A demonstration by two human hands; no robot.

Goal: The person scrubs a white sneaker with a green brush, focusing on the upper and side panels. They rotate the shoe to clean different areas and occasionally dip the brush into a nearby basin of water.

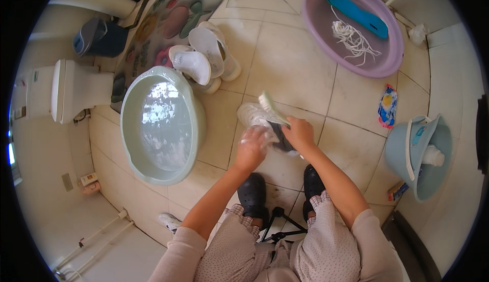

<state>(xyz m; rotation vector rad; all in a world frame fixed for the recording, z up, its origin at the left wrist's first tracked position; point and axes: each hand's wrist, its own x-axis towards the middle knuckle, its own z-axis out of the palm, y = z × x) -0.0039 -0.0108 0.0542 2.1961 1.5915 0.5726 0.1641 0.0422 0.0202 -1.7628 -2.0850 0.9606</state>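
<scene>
My left hand [253,146], wet with white suds, grips a white sneaker [252,114] with a dark grey inside, low over the floor in front of my feet. In my right hand [301,132] is the handle of a pale green scrub brush [270,105]; its bristles are above the shoe's upper. To the left stands a pale green basin [193,129] of water with suds in it. A purple basin [395,58] at the upper right holds a blue insole [357,14] and a tangle of white shoelaces [349,37].
Several pale shoes with white insoles [191,63] lie at the edge of a patterned mat [183,5]. A grey-blue bucket [395,152] lies tilted at right, near a colourful packet [387,106]. A toilet [82,91] and dark bin [107,37] stand left. Another shoe [170,221] lies lower left.
</scene>
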